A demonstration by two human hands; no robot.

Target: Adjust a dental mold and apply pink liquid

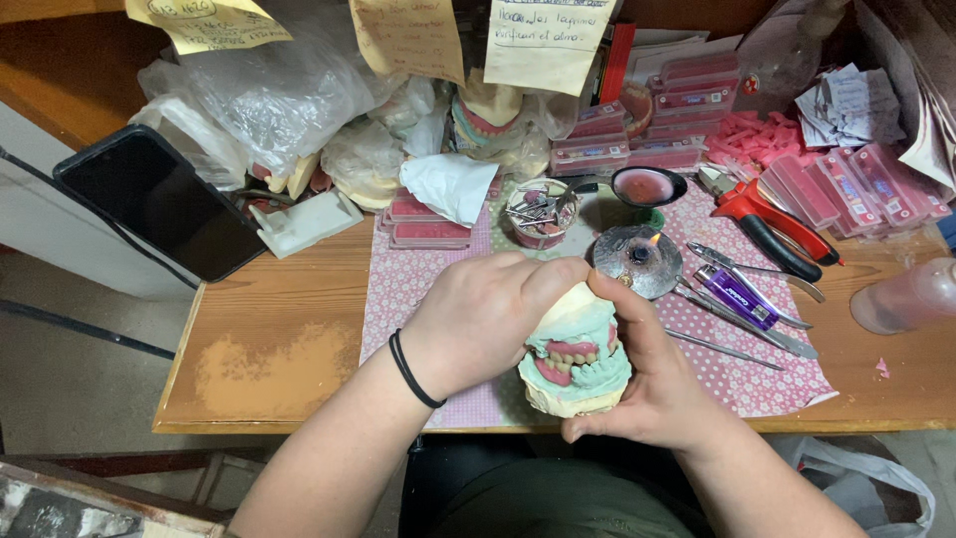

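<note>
Hands meet over the near table edge: left hand [478,319] presses on top of the dental model [576,364], right hand [647,384] cups it from below, both closed around it. Judging by this, the casts are being fitted together, perhaps; steady pressure is needed. Lit burner [637,259], lighter [735,296] and metal tools [742,319] lie just beside.

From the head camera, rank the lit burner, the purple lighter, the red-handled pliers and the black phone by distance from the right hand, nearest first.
From the right hand:
1. Lit burner, just above the thumb.
2. Purple lighter, to its right.
3. Red-handled pliers, farther up and right.
4. Black phone, far left edge.
</note>
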